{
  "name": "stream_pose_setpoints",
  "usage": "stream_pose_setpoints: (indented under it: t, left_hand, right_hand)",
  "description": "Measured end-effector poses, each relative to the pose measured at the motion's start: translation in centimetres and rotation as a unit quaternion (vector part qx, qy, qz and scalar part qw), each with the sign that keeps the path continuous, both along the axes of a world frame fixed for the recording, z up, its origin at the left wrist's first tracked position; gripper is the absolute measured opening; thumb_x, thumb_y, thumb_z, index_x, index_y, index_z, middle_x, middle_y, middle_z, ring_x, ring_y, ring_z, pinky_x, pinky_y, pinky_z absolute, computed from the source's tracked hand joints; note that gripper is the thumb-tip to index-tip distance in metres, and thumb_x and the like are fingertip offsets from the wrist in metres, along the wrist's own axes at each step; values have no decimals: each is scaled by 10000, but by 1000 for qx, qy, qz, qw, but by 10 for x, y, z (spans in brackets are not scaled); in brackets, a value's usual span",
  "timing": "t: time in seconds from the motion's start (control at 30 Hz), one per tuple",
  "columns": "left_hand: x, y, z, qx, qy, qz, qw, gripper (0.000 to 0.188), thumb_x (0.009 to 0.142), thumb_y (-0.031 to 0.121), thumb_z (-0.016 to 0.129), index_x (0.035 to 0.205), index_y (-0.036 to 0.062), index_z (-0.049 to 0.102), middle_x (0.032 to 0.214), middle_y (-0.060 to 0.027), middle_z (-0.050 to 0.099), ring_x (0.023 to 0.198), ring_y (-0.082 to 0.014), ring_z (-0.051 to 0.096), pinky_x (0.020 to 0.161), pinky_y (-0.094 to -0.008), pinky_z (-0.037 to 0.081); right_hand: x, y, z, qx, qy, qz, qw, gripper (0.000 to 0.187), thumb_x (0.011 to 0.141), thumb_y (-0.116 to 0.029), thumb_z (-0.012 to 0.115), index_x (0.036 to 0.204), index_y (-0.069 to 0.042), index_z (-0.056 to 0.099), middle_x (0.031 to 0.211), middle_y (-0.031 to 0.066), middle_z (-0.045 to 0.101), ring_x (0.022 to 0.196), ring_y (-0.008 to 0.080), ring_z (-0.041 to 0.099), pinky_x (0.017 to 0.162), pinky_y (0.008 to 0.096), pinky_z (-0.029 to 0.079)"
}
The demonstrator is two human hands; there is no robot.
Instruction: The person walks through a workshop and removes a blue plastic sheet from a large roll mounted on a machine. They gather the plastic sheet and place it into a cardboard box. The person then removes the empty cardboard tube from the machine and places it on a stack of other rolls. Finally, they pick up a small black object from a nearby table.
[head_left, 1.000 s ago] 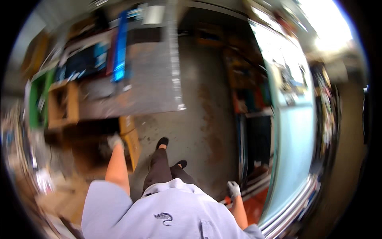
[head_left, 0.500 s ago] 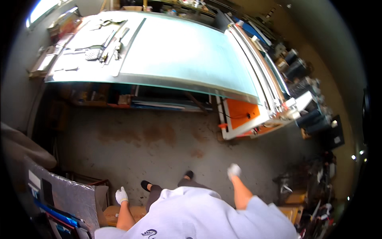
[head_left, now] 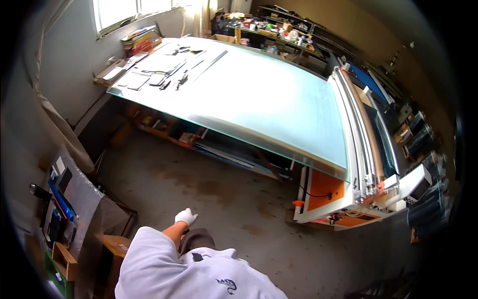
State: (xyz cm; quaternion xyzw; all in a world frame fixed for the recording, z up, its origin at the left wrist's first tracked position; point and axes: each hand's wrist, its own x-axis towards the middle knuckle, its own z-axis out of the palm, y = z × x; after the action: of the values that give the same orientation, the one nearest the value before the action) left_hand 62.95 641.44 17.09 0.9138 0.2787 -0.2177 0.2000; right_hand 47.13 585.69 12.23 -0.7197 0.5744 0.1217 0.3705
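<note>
My left hand (head_left: 186, 217), in a white glove, hangs over the grey floor in front of my body. The glove looks compact, and its fingers are too small and blurred to read. I see nothing sticking out of it, and it touches nothing in view. Ahead stands a large glass-topped table (head_left: 279, 109), its top bright with glare. A long flat bar (head_left: 211, 66) and several small dark tools lie at its left end. Outside the picture is my right hand.
A roller machine (head_left: 361, 134) with an orange and white frame (head_left: 323, 192) adjoins the table's right end. At lower left are a silvery covered panel (head_left: 89, 199) and a cardboard box (head_left: 117, 245). Cluttered shelves (head_left: 279, 35) stand at the back. Dark rolls (head_left: 428, 197) line the right.
My view has turned left and tilted up, so the window and back shelves now show more. My left hand has swung forward. My right hand has left the picture.
</note>
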Motion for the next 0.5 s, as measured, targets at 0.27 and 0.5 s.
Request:
stream_pose_setpoints:
  t: [0.27, 0.5]
  left_hand:
    - [110, -250, 55, -13, -20, -252, 967, 437, 902, 499, 487, 984, 136, 715, 999, -123, 698, 958, -322, 656, 841, -424, 509]
    - [178, -386, -43, -7, 3, -313, 950, 420, 891, 456, 505, 986, 109, 722, 1008, -167, 683, 980, -361, 642, 853, -451, 501]
  right_hand:
    - [-166, -201, -48, -133, 107, -221, 960, 475, 816, -180, 559, 1260, -10, 584, 1278, 173, 589, 1166, 312, 562, 947, 443, 448]
    - [-81, -302, 56, -44, -271, -285, 919, 162, 841, -151, 665, 867, -6, 597, 721, 37, 549, 550, 144, 477, 494, 309, 411]
